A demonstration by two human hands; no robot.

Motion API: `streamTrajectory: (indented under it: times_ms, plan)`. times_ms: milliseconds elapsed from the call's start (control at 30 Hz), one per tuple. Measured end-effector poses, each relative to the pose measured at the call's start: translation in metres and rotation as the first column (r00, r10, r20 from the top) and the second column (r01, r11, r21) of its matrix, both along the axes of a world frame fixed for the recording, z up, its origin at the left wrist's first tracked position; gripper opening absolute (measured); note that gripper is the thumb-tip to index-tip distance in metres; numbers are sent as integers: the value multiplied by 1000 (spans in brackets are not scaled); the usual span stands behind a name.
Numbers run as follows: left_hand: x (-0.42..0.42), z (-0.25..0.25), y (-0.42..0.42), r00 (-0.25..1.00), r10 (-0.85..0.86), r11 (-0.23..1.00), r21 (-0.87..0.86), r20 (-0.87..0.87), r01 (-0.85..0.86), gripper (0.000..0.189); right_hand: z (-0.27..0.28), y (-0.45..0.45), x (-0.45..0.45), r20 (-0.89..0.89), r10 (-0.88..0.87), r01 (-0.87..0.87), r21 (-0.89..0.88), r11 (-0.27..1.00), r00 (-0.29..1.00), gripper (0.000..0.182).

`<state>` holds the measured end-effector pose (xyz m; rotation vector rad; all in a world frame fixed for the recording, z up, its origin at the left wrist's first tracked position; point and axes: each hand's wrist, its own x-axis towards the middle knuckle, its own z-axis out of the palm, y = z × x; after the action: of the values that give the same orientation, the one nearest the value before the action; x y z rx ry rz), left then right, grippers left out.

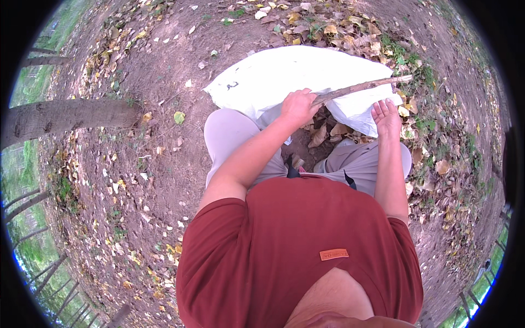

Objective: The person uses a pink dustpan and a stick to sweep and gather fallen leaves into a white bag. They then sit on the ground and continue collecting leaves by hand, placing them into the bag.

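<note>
My left hand (298, 108) is closed around the near end of a wooden stick (361, 87). The stick slants up to the right, across a white plastic sack (291, 74) spread on the ground before my knees. Palm up with its fingers apart, my right hand (387, 118) is beside the sack's right corner, below the stick, and holds nothing. Dry brown leaves (320, 135) show at the sack's near edge; I cannot tell whether they lie inside it or on the soil.
A tree trunk (74, 118) rises at the left, with several thinner trunks (28, 207) farther off. Fallen leaves (328, 30) are thick beyond the sack and along the right, among green weeds (426, 76). Bare soil (172, 78) shows left of the sack. My bent knees (227, 131) flank the sack's near side.
</note>
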<state>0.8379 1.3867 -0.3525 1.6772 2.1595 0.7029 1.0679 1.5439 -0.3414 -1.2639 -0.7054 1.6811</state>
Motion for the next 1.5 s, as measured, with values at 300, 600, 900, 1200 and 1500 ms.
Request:
streamTrajectory:
  times_ms: [300, 600, 900, 1200, 1500]
  plan:
    - [23, 18, -2, 989, -106, 960, 249, -100, 128, 26, 36, -27, -44, 142, 393, -387, -66, 920, 909, 77]
    - [-66, 36, 19, 979, 50, 966, 238, 199, -98, 39, 47, 35, -11, -163, -103, 112, 47, 993, 981, 32]
    - [-132, 154, 70, 529, -30, 889, 264, 848, -373, 17, -20, 13, -6, 215, 164, -94, -305, 948, 963, 40]
    - [-141, 224, 49, 913, 48, 893, 392, 405, -221, 32, 35, 25, -86, -432, 32, -105, -148, 983, 901, 19]
    - [-215, 160, 43, 836, 438, 898, 216, -331, -384, 38, 199, 154, -15, -187, -96, 162, 382, 910, 978, 13]
